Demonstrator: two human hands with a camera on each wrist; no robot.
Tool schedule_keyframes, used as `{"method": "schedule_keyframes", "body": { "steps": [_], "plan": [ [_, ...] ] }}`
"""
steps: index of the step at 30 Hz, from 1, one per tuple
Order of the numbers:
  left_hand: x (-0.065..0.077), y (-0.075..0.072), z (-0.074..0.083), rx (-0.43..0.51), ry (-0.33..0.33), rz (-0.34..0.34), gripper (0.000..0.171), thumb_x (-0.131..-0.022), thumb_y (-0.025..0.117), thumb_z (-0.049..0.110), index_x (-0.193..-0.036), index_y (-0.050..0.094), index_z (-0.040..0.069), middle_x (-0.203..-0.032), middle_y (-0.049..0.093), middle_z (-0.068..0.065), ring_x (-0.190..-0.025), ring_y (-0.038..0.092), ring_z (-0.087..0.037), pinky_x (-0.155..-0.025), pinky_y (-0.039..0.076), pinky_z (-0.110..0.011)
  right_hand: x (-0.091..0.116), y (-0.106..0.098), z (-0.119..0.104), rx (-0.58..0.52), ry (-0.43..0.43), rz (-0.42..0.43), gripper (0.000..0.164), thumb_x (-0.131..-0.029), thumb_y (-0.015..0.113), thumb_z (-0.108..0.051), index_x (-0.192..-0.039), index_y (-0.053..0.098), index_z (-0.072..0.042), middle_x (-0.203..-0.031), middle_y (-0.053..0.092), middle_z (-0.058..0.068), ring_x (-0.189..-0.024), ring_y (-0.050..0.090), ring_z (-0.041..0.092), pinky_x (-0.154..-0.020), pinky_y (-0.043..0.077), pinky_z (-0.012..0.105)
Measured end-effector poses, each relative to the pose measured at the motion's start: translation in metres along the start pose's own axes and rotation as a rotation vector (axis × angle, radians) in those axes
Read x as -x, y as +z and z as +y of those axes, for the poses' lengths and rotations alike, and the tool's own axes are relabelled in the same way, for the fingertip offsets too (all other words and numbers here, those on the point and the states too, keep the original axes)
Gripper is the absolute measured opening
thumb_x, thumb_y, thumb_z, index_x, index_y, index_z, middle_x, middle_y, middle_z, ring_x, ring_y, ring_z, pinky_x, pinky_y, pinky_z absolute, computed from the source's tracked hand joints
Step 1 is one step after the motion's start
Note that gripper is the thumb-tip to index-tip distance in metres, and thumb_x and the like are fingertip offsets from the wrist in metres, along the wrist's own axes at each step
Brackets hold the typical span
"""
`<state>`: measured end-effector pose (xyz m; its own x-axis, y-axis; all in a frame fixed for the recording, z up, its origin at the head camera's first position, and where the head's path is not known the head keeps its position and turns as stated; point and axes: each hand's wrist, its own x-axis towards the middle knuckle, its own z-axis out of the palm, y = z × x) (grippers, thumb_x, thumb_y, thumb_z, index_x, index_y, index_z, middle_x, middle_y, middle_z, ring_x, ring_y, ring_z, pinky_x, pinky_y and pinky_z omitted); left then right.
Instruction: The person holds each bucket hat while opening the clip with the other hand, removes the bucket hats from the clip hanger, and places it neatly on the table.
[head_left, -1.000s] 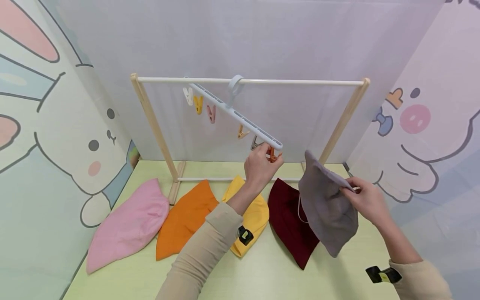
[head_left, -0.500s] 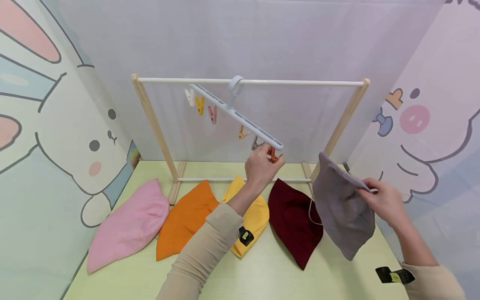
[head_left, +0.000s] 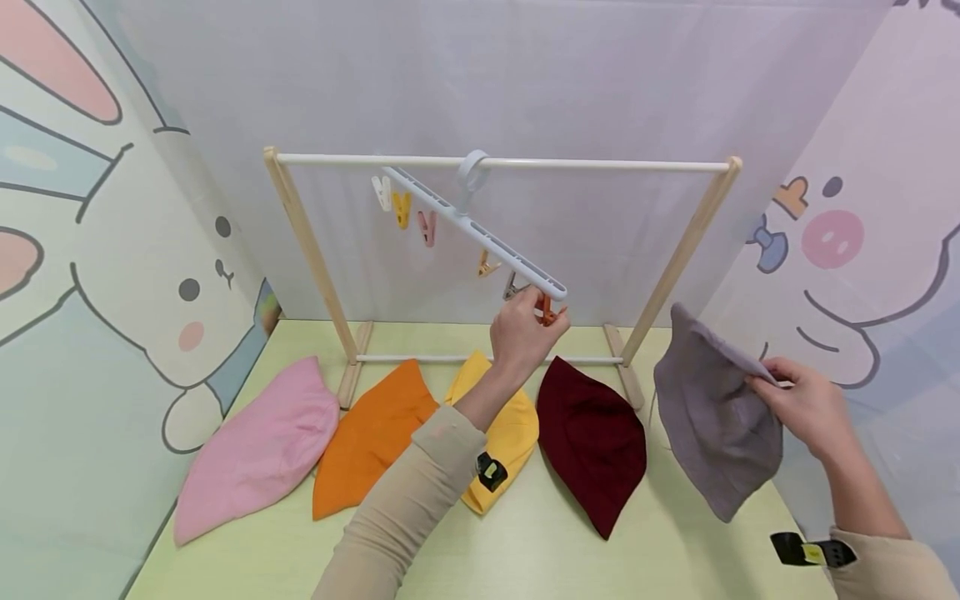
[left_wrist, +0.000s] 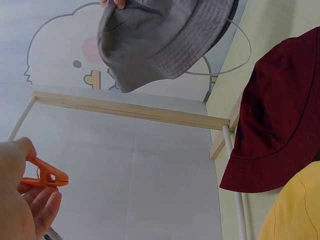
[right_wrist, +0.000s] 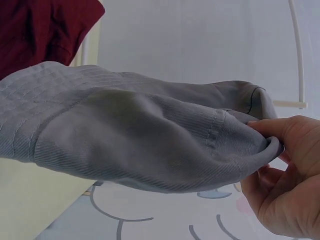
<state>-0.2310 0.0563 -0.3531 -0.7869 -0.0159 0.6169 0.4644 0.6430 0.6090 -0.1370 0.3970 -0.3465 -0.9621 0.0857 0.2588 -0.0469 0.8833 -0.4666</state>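
Note:
A pale blue hanger (head_left: 480, 237) hangs by its hook from the rack's top bar. At its near end my left hand (head_left: 522, 333) pinches an orange clothespin (left_wrist: 47, 175) between thumb and fingers. My right hand (head_left: 810, 408) grips a grey bucket hat (head_left: 716, 417) by its crown, holding it up over the right side of the table. In the right wrist view the hat's fabric folds between thumb and fingers, and its stitched brim (right_wrist: 25, 120) points away. A thin cord (left_wrist: 245, 55) loops from the hat.
Pink (head_left: 262, 450), orange (head_left: 375, 442), yellow (head_left: 517, 425) and dark red (head_left: 588, 442) hats lie in a row on the table (head_left: 540, 558). A wooden rack (head_left: 307, 250) stands behind them. Several other clothespins, including a yellow one (head_left: 401, 210), hang along the hanger.
My right hand has carried the grey hat to the right, away from the hanger and off the dark red hat. The left hand has stayed nearly still on the orange clothespin.

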Motion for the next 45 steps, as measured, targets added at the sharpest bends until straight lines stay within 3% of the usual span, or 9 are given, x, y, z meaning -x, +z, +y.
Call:
{"method": "schedule_keyframes", "body": {
  "steps": [2,9,20,28,35,41,45],
  "plan": [
    [0.0,0.0,0.0,0.001,-0.002,-0.001,0.02,-0.075,0.058,0.035,-0.072,0.052,0.017,-0.074,0.057,0.009,-0.057,0.051,0.001,-0.043,0.035,-0.015,0.0,0.001,0.003,-0.008,-0.005,-0.004,0.019,-0.081,0.059,-0.025,-0.089,0.059,-0.008,-0.072,0.055,-0.014,-0.06,0.041,-0.016,-0.045,0.037,0.022],
    [-0.001,-0.001,0.0,0.0,-0.005,-0.005,0.02,-0.075,0.058,0.036,-0.073,0.052,0.017,-0.074,0.057,0.009,-0.057,0.051,0.001,-0.043,0.035,-0.015,-0.001,0.013,0.017,-0.014,-0.003,-0.025,0.018,-0.082,0.058,-0.025,-0.088,0.059,-0.008,-0.067,0.055,-0.007,-0.052,0.041,0.003,-0.043,0.033,0.024],
    [0.0,-0.001,0.003,0.02,0.0,-0.012,0.02,-0.076,0.056,0.036,-0.074,0.052,0.017,-0.074,0.057,0.008,-0.057,0.052,0.0,-0.044,0.035,-0.015,-0.002,0.039,0.045,-0.076,0.041,-0.105,0.024,-0.084,0.055,-0.021,-0.093,0.059,0.002,-0.07,0.057,0.0,-0.054,0.041,0.002,-0.045,0.035,0.024],
    [0.0,-0.001,0.003,0.02,-0.007,-0.018,0.019,-0.076,0.056,0.037,-0.074,0.052,0.018,-0.074,0.056,0.01,-0.056,0.051,0.002,-0.043,0.035,-0.015,-0.003,0.054,0.06,-0.14,0.103,-0.165,0.03,-0.086,0.051,-0.025,-0.098,0.056,0.003,-0.067,0.052,-0.003,-0.051,0.04,0.006,-0.044,0.035,0.026],
    [0.001,0.0,0.003,0.018,0.004,-0.007,0.018,-0.076,0.057,0.036,-0.077,0.053,0.018,-0.074,0.055,0.009,-0.058,0.05,0.001,-0.045,0.036,-0.015,-0.004,0.066,0.075,-0.18,0.135,-0.235,0.033,-0.088,0.049,-0.025,-0.1,0.054,0.005,-0.071,0.056,0.001,-0.053,0.044,0.006,-0.045,0.039,0.027],
    [0.001,0.001,0.004,0.021,0.0,-0.01,0.018,-0.076,0.057,0.036,-0.077,0.053,0.018,-0.074,0.056,0.009,-0.057,0.051,0.002,-0.044,0.036,-0.015,-0.004,0.075,0.083,-0.188,0.149,-0.232,0.032,-0.088,0.049,-0.025,-0.1,0.054,0.004,-0.071,0.056,0.0,-0.055,0.044,0.005,-0.047,0.039,0.026],
    [0.0,0.002,0.005,0.015,-0.002,-0.019,0.018,-0.076,0.057,0.036,-0.078,0.053,0.019,-0.075,0.056,0.01,-0.057,0.051,0.002,-0.044,0.035,-0.014,-0.004,0.078,0.085,-0.143,0.158,-0.205,0.033,-0.087,0.051,-0.025,-0.1,0.055,0.005,-0.076,0.059,0.007,-0.058,0.045,0.004,-0.049,0.039,0.026]
  ]
}}
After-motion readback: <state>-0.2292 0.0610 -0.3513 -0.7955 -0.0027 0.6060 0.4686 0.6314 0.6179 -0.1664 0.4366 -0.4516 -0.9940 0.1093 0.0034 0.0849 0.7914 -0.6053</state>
